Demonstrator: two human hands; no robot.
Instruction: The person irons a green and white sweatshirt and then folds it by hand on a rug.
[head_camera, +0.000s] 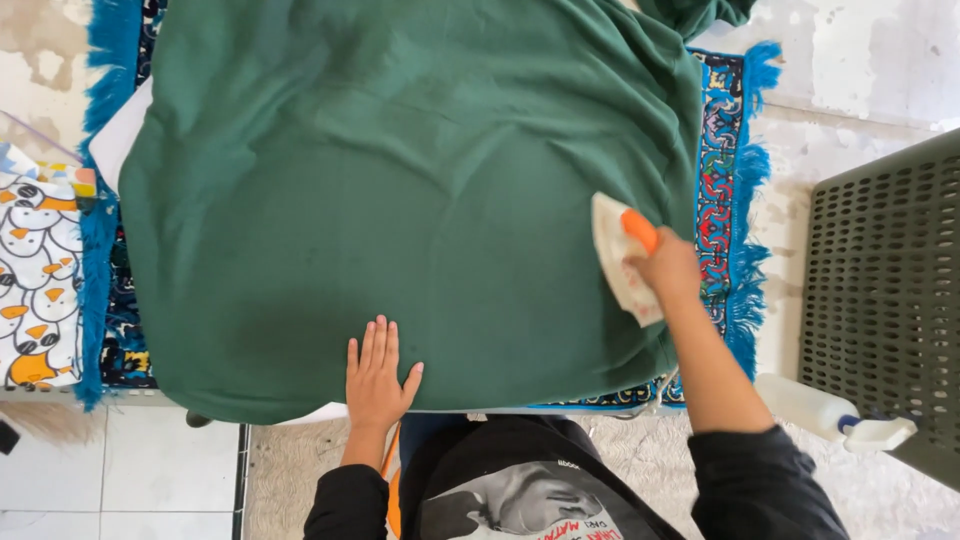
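1. Ironing is the step in hand: the right hand has its fingers clamped on the orange handle of a white iron, which rests on the right part of a dark green garment.
2. Spread nearly flat, the garment covers most of the worktop, over a patterned mat with a blue fringe that shows along both sides.
3. The left hand lies palm down on the garment's near edge, fingers together and stretched out flat, thumb apart, pinning the cloth.
4. A white spray bottle lies to the right, well apart from the iron, beside a dark perforated chair; a cloth printed with penguins sits at the left.
5. By my judgement, the next move calls for a slow, even glide of the iron leftward across the cloth, with the left hand keeping the fabric taut and clear of the hot plate.
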